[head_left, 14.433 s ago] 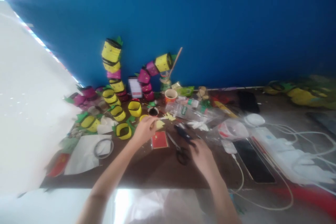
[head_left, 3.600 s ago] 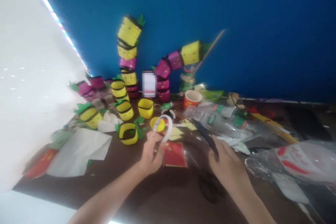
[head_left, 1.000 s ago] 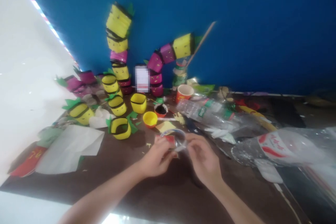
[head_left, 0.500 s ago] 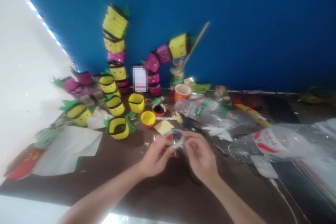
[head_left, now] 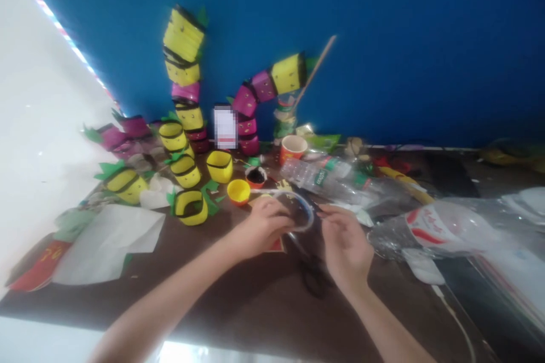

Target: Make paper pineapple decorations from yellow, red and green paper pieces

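Note:
In front of me, above the tabletop, my left hand (head_left: 270,222) is closed on the left side of a clear ring-shaped roll of tape (head_left: 310,218), which is tilted. To its right, my right hand (head_left: 347,241) has thumb and fingertips pinched together close to the roll's edge. Whatever lies between those fingertips is too blurred to make out. Below the hands a pair of black-handled scissors (head_left: 313,279) rests on the table, partly smeared. A small red-edged piece (head_left: 276,245) shows under my left hand.
Yellow cut-bottle pots (head_left: 191,214) with black bands and green leaves stand left, beside white paper (head_left: 113,244). Behind are a small yellow cup (head_left: 239,191), a cup of dark paint (head_left: 256,177) and a red paper cup (head_left: 293,148). Clear plastic bottles (head_left: 438,227) lie right.
My hands have moved apart, the right one going rightward. The roll of tape has shifted right and up, turning more toward the camera. The scissors' handles have come into view.

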The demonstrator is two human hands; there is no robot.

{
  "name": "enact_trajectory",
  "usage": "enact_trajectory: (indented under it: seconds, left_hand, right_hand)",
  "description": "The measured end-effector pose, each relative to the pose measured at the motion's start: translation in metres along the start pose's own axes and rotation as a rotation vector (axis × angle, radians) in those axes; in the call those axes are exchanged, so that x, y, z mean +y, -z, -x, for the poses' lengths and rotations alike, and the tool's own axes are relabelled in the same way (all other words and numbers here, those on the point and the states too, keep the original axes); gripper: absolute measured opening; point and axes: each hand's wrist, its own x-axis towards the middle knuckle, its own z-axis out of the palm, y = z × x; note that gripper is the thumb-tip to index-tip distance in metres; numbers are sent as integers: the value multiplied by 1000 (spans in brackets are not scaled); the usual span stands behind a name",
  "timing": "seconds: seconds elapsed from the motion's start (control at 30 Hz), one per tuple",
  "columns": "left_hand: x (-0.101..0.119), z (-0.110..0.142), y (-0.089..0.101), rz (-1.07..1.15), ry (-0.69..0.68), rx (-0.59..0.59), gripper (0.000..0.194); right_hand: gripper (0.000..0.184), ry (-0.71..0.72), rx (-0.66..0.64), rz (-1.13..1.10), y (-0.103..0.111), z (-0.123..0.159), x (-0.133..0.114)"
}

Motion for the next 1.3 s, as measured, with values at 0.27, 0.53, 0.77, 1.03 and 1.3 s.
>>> enact_trajectory:
  seconds: [0.27, 0.53, 0.77, 1.03, 1.3]
  left_hand:
    - [-22, -23, -11, 86, -201, -252, 33]
    - [6, 27, 43, -48, 411, 38, 21]
    - [0, 52, 21, -208, 616, -117, 16]
    - [-12, 40, 11, -98, 715, -34, 17]
    - [-21, 39, 6, 28, 705, -1, 18]
  right_hand:
    - [4, 38, -22, 52, 1, -2, 13]
    - [4, 53, -117, 71, -1, -1, 11]
    - [6, 55, -222, 104, -7, 4, 16]
    - [5, 23, -264, 88, -10, 7, 15]
    - [5, 6, -298, 84, -12, 9, 15]
